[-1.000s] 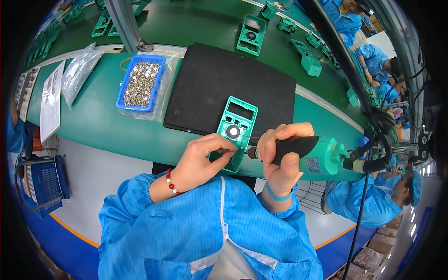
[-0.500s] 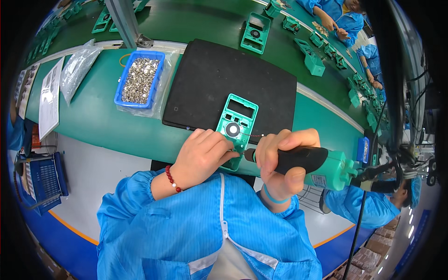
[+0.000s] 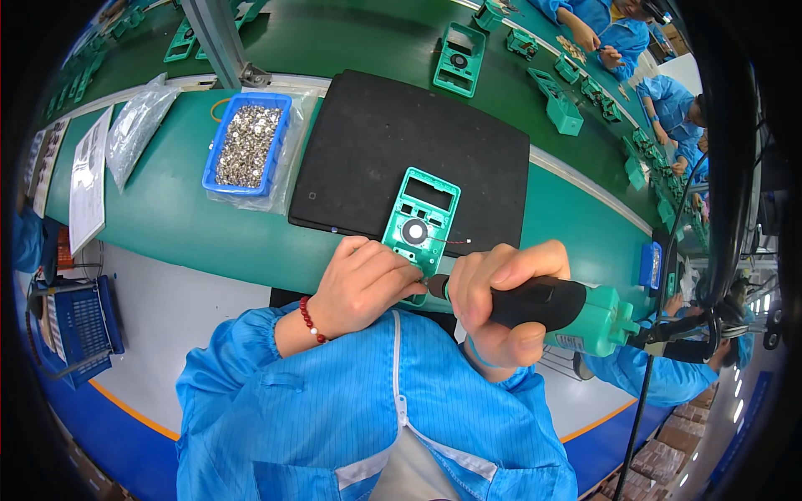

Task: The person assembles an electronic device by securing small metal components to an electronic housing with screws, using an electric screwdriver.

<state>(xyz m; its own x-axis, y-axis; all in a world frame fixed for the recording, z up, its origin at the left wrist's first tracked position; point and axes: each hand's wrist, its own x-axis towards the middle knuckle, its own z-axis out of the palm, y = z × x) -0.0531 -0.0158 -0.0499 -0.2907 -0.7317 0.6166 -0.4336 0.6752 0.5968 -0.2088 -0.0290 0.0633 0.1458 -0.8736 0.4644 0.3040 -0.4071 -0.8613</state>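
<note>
A green plastic housing (image 3: 437, 224) lies half on the black mat, its near end reaching toward my body. It has a rectangular window, a round speaker (image 3: 414, 231) and a thin red wire (image 3: 451, 241) with a small white plug. My left hand (image 3: 365, 282) is closed over the housing's near left side. Its pinched fingertips meet at the driver's tip, and whatever they hold is hidden. My right hand (image 3: 499, 292) grips a green and black electric screwdriver (image 3: 543, 305), held nearly level, with its tip pointing left at the near end of the housing.
The black mat (image 3: 401, 125) rests on the green bench. On its left stands a blue tray (image 3: 207, 171) of small metal screws, beside a clear plastic bag (image 3: 138, 125). Beyond runs a green conveyor with more housings (image 3: 459, 58). Co-workers (image 3: 601, 37) sit at the far right.
The screwdriver and my right hand have shifted slightly left and toward me, so the tip sits closer to the housing's near end. My left fingertips have moved a little nearer with it.
</note>
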